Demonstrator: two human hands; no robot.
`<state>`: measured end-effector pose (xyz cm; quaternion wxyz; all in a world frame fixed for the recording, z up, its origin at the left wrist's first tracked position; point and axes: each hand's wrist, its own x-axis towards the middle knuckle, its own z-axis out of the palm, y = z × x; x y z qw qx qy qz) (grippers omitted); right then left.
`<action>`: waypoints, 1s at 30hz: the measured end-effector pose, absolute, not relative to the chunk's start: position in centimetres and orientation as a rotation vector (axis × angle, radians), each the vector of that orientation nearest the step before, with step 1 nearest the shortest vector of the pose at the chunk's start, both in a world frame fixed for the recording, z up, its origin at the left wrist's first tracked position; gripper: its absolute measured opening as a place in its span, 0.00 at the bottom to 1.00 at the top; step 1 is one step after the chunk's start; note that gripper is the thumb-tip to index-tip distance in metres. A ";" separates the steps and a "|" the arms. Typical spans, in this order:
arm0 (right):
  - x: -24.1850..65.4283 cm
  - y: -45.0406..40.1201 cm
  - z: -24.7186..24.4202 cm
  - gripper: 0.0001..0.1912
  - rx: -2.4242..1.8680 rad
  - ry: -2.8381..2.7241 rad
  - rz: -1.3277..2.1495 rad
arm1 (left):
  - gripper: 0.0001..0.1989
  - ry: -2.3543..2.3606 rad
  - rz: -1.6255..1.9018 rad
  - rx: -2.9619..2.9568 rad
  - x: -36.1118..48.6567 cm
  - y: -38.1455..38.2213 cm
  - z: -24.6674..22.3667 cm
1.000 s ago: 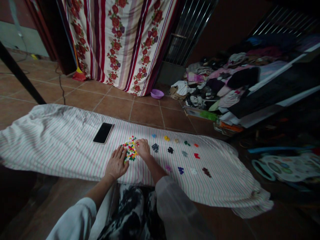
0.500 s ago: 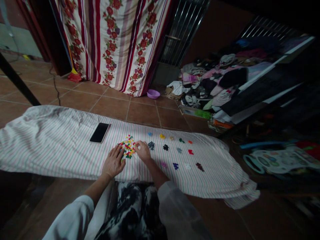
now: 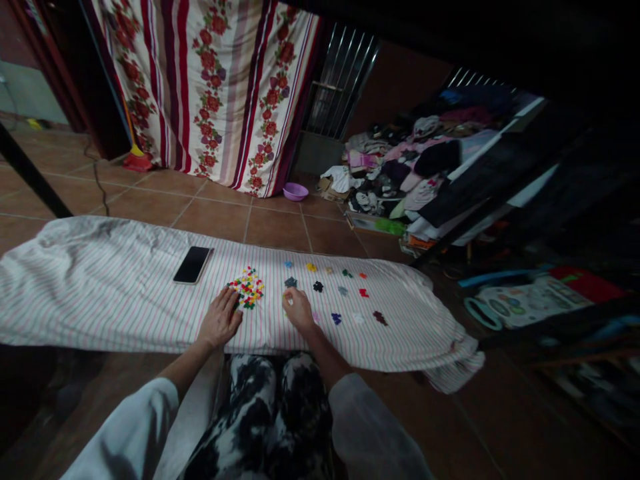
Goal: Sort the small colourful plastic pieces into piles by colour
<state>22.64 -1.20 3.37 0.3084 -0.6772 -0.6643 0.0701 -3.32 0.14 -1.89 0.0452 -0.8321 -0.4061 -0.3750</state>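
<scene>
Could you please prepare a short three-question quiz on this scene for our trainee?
1. Which hand is next to the mixed-color pile, left or right?
2. True or false: the phone lies on the striped cloth.
3. What color is the rightmost pile of the nearest row? A) yellow, B) brown, C) green.

Key:
1. The left hand.
2. True.
3. B, brown.

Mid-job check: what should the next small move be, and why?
Probably bring any piece in the right hand to its match among the single-colour piles. The hand looks pinched beside the dark gray pile, apart from the mixed pieces; what it holds is too small to tell.
</scene>
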 end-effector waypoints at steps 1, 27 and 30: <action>23.2 -1.8 3.7 0.07 -1.804 -1.751 0.176 | 0.23 -1.258 -1.154 -2.542 -3.4 0.3 -1.8; 23.9 -6.2 1.8 0.12 -1.993 -1.727 0.314 | 0.12 -1.566 -0.847 -2.761 -1.8 0.7 3.1; 23.7 -6.3 1.5 0.16 -1.946 -1.718 0.354 | 0.12 -1.551 -0.875 -2.746 -1.5 -0.5 2.5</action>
